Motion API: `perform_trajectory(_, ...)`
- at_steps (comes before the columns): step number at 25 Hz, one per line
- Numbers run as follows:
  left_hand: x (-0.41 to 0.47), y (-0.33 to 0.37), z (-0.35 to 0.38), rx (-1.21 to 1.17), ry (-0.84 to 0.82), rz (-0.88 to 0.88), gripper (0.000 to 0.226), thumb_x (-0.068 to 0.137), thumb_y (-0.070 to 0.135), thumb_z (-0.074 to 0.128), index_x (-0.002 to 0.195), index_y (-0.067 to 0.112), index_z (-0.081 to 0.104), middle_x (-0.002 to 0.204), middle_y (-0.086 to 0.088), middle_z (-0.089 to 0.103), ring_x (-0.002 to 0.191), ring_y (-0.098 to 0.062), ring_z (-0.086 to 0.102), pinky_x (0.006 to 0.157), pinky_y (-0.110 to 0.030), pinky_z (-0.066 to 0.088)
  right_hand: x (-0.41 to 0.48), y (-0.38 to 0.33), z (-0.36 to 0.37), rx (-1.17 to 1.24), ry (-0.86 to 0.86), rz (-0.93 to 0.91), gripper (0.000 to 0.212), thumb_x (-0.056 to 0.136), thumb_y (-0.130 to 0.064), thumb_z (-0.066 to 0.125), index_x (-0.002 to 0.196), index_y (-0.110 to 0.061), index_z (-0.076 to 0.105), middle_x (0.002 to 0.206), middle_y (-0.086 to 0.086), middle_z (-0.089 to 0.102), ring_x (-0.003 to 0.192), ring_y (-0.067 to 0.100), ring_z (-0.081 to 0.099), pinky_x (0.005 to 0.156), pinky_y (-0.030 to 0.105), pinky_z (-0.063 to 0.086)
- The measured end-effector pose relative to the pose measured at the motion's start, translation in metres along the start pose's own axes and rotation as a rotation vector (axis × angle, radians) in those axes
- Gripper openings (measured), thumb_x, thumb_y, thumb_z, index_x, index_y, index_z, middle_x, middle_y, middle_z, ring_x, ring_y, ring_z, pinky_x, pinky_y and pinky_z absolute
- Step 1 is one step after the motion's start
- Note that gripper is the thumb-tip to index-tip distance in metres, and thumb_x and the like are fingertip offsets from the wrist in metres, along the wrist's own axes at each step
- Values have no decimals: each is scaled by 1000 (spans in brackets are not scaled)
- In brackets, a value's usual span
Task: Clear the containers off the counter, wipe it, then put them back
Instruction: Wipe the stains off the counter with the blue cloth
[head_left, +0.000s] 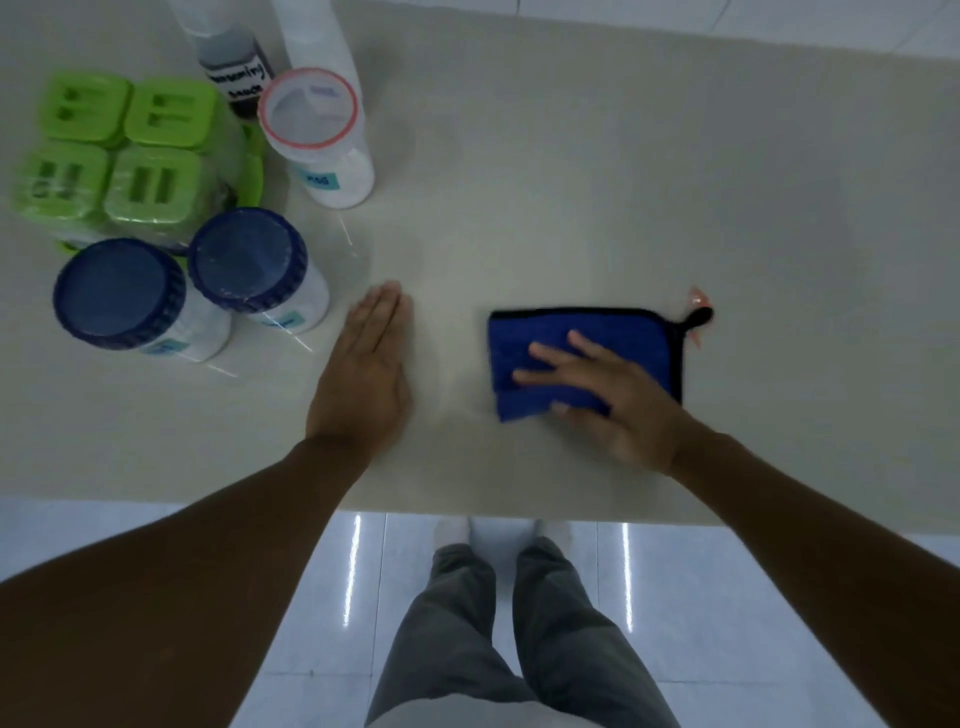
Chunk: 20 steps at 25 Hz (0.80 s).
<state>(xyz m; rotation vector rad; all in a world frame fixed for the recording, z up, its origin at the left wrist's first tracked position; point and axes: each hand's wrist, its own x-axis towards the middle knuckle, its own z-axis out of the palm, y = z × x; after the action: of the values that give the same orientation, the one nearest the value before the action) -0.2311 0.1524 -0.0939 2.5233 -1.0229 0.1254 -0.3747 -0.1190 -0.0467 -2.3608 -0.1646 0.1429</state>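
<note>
A folded blue cloth (613, 338) lies on the pale counter (571, 182), right of centre. My right hand (602, 395) presses flat on it with fingers spread. My left hand (369, 364) rests flat on the bare counter, fingers straight and together. Containers crowd the counter's left end: two blue-lidded jars (119, 293) (247, 257), a red-rimmed clear jar (311, 119), several green-lidded tubs (124, 150), a dark labelled jar (234, 62) and a white bottle (311, 36).
The counter's near edge (467, 506) runs across the frame just behind my wrists. Below it are a glossy tiled floor (727, 623) and my legs in grey trousers. A small pink tag (698, 301) sits by the cloth's hanging loop.
</note>
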Motion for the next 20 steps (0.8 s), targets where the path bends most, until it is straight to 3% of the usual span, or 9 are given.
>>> perform_trajectory(2, 1, 1, 1, 4, 10, -1, 57, 94, 7, 29, 148, -8, 41, 157, -25, 38, 149, -39, 34, 123, -53, 26, 8, 9, -25, 124, 229, 329, 43, 104, -33, 54, 145, -46, 46, 157, -15, 38, 153, 1, 17, 126, 52, 16)
perform_trajectory(4, 1, 2, 2, 17, 21, -3, 57, 94, 6, 31, 149, -7, 41, 157, -25, 38, 149, -40, 33, 124, -52, 26, 34, 12, -37, 185, 334, 634, 47, 106, -35, 51, 151, -40, 40, 164, -9, 30, 157, 13, 8, 128, 48, 11)
perform_trajectory(5, 1, 3, 3, 21, 25, 3, 57, 94, 6, 32, 148, -7, 41, 157, -25, 38, 149, -40, 33, 124, -52, 26, 48, 6, -35, 165, 329, 667, 47, 106, -36, 50, 152, -37, 40, 166, -7, 27, 158, 16, 5, 128, 43, 9)
perform_trajectory(6, 1, 3, 3, 26, 27, 10, 57, 94, 6, 33, 148, -7, 41, 157, -25, 39, 149, -40, 33, 124, -52, 26, 62, 0, -25, 127, 313, 608, 46, 106, -35, 51, 152, -35, 43, 166, -6, 28, 157, 13, 4, 126, 37, 8)
perform_trajectory(9, 2, 4, 2, 37, 35, 10, 56, 94, 7, 39, 148, -8, 42, 156, -26, 40, 148, -40, 34, 123, -52, 27, 75, -21, 21, -27, 221, 169, 45, 102, -23, 57, 147, -16, 54, 155, 5, 48, 146, -3, 14, 126, 23, 0)
perform_trajectory(12, 1, 3, 1, 22, 4, 10, 59, 91, 6, 41, 148, -8, 40, 157, -26, 38, 149, -40, 33, 123, -54, 28, 33, -28, 43, -98, 39, -45, 46, 102, -29, 55, 148, -18, 53, 156, 4, 48, 153, 16, 29, 130, 39, 11)
perform_trajectory(14, 1, 2, 1, 22, -6, 13, 61, 91, 8, 34, 149, -7, 40, 158, -25, 37, 150, -39, 32, 123, -54, 27, 0, -15, 30, -109, -53, -144, 45, 103, -28, 55, 146, -17, 54, 156, 2, 48, 152, 17, 34, 129, 43, 16)
perform_trajectory(17, 2, 3, 2, 32, 18, 7, 59, 92, 7, 30, 148, -7, 41, 158, -24, 38, 149, -39, 33, 124, -51, 26, -17, 13, 4, -111, 36, -48, 42, 105, -35, 50, 144, -22, 56, 155, -2, 49, 150, 11, 36, 128, 44, 20)
perform_trajectory(20, 3, 4, 2, 38, 24, 12, 58, 92, 6, 32, 148, -7, 42, 157, -25, 39, 149, -39, 34, 124, -51, 26, 19, 4, -3, -43, 241, 274, 41, 107, -29, 49, 148, -25, 51, 151, -22, 33, 139, -30, 7, 126, 31, 6)
